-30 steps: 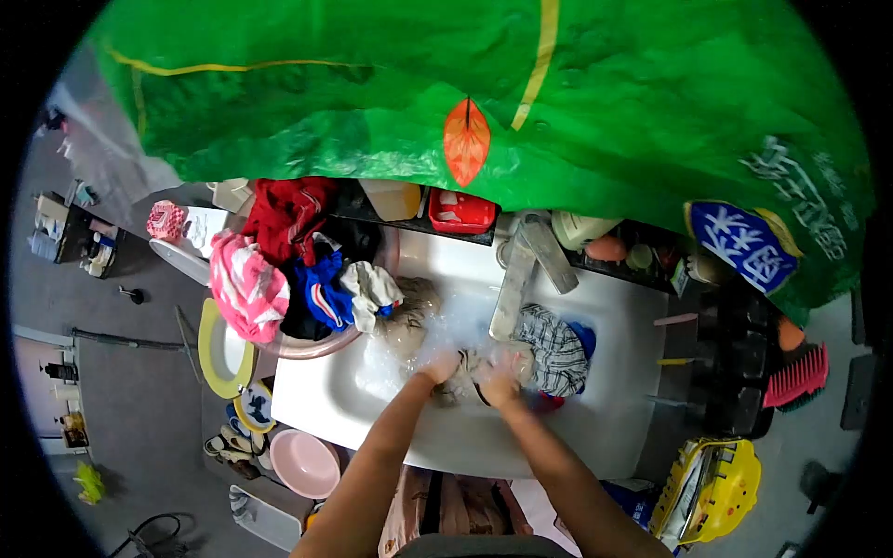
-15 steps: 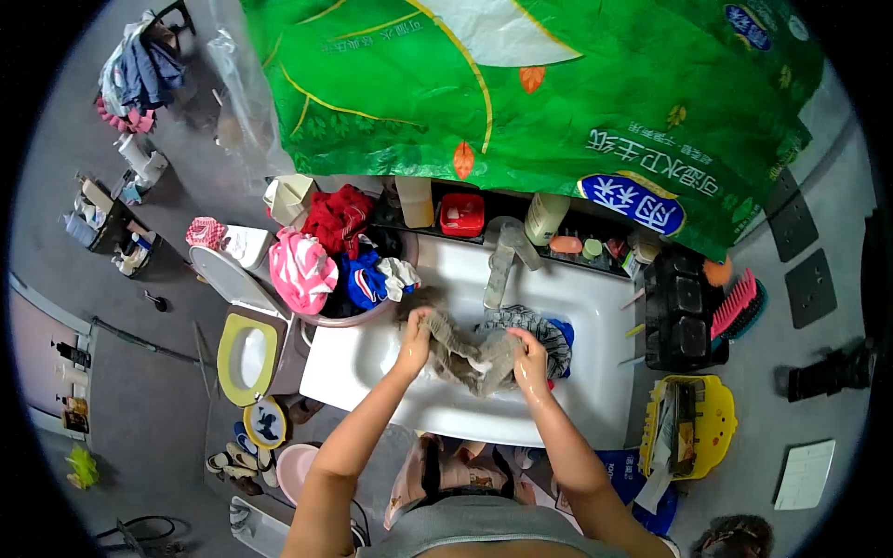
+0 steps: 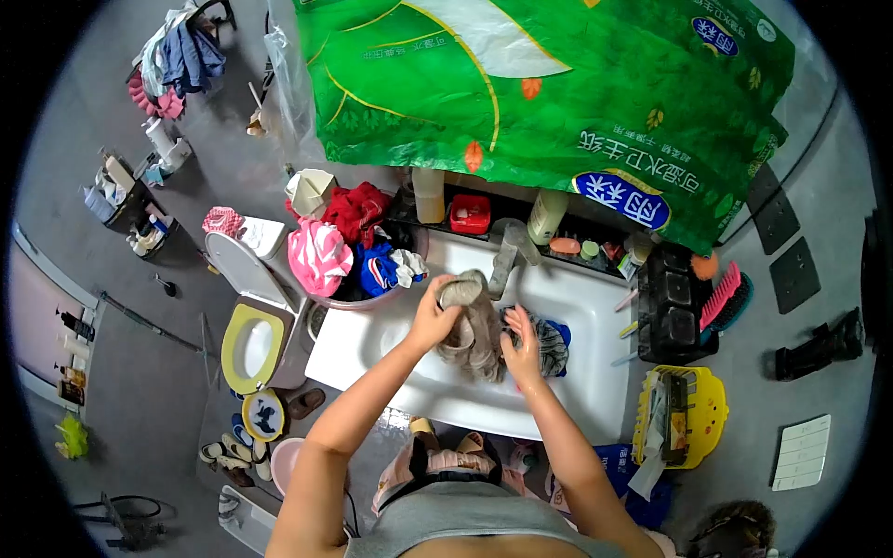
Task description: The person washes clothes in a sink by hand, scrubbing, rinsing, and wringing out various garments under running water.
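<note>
Over the white sink [image 3: 595,400], my left hand [image 3: 435,318] is closed round the top of a wet greyish-brown cloth [image 3: 476,339], which hangs down into the basin. My right hand [image 3: 523,349] is just right of the cloth with its fingers apart, holding nothing, above a dark patterned cloth [image 3: 551,352] that lies in the basin beside something blue. The faucet [image 3: 507,260] stands behind both hands.
A basin heaped with pink-and-white [image 3: 318,256], red and blue clothes sits left of the sink. Bottles and a red box [image 3: 470,214] line the back ledge. A green plastic sheet [image 3: 409,102] hangs above. At right are a black rack [image 3: 665,307] and yellow basket [image 3: 712,418].
My right hand has let go of the greyish-brown cloth and opened. The cloth, stretched between both hands before, now hangs bunched from my left hand. The view has shifted slightly.
</note>
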A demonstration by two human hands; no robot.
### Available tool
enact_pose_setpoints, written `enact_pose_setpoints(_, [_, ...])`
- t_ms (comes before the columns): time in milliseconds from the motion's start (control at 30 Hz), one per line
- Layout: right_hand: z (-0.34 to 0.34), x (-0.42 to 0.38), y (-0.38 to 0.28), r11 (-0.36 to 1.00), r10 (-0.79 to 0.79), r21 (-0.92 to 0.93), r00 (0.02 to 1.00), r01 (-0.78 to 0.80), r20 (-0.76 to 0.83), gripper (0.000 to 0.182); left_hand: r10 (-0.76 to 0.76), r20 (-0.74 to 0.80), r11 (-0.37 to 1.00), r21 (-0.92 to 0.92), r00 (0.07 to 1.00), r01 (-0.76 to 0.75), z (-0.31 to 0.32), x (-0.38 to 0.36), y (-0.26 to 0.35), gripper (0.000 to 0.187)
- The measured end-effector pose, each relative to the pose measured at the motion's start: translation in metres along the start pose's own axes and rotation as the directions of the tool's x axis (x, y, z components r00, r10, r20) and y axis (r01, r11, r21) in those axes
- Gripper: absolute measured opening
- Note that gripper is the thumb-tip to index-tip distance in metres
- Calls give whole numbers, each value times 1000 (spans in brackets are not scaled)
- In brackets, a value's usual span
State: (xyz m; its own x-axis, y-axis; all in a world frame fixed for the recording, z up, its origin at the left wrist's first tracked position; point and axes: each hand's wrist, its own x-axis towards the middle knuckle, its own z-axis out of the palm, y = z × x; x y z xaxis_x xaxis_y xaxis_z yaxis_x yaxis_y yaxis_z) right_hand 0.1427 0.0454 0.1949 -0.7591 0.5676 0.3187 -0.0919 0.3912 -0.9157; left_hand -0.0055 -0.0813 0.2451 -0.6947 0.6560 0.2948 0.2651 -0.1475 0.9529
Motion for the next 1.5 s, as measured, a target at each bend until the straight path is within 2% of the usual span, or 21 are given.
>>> enact_pose_setpoints(67, [2, -27, 25, 938, -41, -341, 997, 63, 71, 71, -133, -84, 974, -196, 988, 115, 1, 7, 33, 40])
enact_pose_setpoints(133, [19, -45, 33, 908, -41, -415, 999, 51, 33, 102, -328, -57, 841, -471, 943, 265, -3, 15, 46, 39])
enact_pose_setpoints(200, [36, -46, 30, 839, -83, -537, 996, 91, 39, 108, -494, -57, 713, -597, 867, 367, -8, 20, 66, 35])
enact_pose_setpoints(333, [80, -10, -8, 733, 55, -677, 998, -59, -28, 95, -526, 172, 458, -768, 833, 448, -20, 12, 70, 33])
enact_pose_setpoints(400, [113, -6, 58, 698, -45, -713, 990, -67, -136, 89, -521, 285, 264, -843, 805, 469, -23, -1, 64, 34])
enact_pose_setpoints(467, [106, -1, 63, 921, 42, -367, 970, -131, -241, 70, -565, 199, 230, -895, 801, 384, -36, -13, 47, 37])
enact_pose_setpoints(533, [84, -5, 36, 945, 256, -151, 943, -290, -211, 60, -646, 140, 222, -906, 750, 360, -58, -29, 21, 39])
enact_pose_setpoints(600, [66, -11, 60, 729, 69, -662, 981, -175, -183, 64, -688, 179, 215, -875, 704, 433, -78, -51, -48, 42])
enact_pose_setpoints(733, [45, -7, 65, 665, 138, -735, 989, -132, -53, 69, -869, 224, 145, -736, 440, 661, -71, -80, -96, 58])
enact_pose_setpoints(767, [40, 0, 55, 600, 233, -786, 972, -149, -6, 67, -922, 234, 63, -695, 308, 716, -64, -88, -119, 74])
enact_pose_setpoints(800, [41, 4, 57, 562, 260, -818, 965, -123, 34, 65, -864, 387, -11, -653, 321, 757, -58, -98, -150, 86])
enact_pose_setpoints(867, [40, 13, 71, 485, 316, -872, 942, -59, 112, 62, -897, 400, -149, -674, 188, 724, -27, -94, -119, 104])
enact_pose_setpoints(933, [42, 25, 94, 517, 395, -839, 917, -169, 58, 47, -801, 514, -153, -671, 307, 726, -1, -98, -113, 114])
enact_pose_setpoints(967, [43, 29, 105, 530, 406, -819, 914, -219, 19, 44, -760, 623, -332, -618, 186, 712, 17, -104, -148, 121])
enact_pose_setpoints(1067, [47, 33, 109, 525, 443, -795, 895, -303, -48, 38, -587, 808, -709, -546, 56, 446, 49, -83, -130, 116])
enact_pose_setpoints(1100, [51, 33, 103, 517, 454, -794, 889, -320, -63, 37, -585, 804, -683, -559, 105, 470, 59, -79, -132, 116])
enact_pose_setpoints(1200, [64, 30, 65, 515, 529, -794, 849, -322, -1, 42, -597, 586, -388, -808, 548, 443, 71, -76, -158, 114])
enact_pose_setpoints(1300, [74, 15, 47, 520, 583, -762, 812, -385, -12, 44, -673, 461, -340, -887, 578, 312, 80, -65, -186, 95])
enact_pose_setpoints(1400, [69, 9, 50, 645, 635, -503, 770, -575, -66, 44, -650, 430, -315, -903, 626, 293, 70, -57, -196, 65])
enact_pose_setpoints(1433, [68, 6, 56, 646, 705, -381, 709, -662, -38, 41, -664, 432, -300, -901, 610, 313, 65, -53, -188, 60])
enact_pose_setpoints(1500, [73, -3, 61, 486, 873, 209, 482, -849, -71, 39, -650, 460, -301, -887, 605, 350, 62, -56, -191, 53])
